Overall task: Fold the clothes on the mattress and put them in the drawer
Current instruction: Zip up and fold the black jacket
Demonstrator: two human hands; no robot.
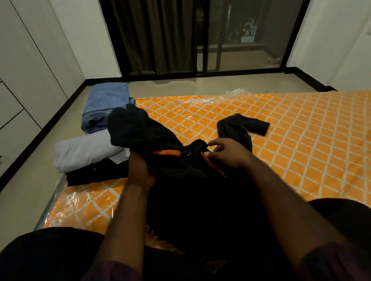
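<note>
Both forearms reach forward over the mattress (pixel 289 133) near its front edge. The right hand (pixel 227 154) pinches the collar of the black shirt (pixel 183 184); the left hand (pixel 139 171), half buried in cloth, apparently grips it too.

Room surroundings, head view: door end, walls, floor.

Dark brown curtain (pixel 150 31) hangs over the left half of a dark-framed sliding glass door (pixel 261 47). The right pane is uncovered and dim outside, with a small pale blue-and-white item (pixel 248 31) behind the glass, too blurred to identify. Plain white wall (pixel 326 31) on either side of the frame. Pale grey floor (pixel 176 87) runs from the door threshold down the left side, edged by a black skirting board (pixel 33 141). Tall white wardrobe doors (pixel 30 41) line the left wall, closed.
</note>
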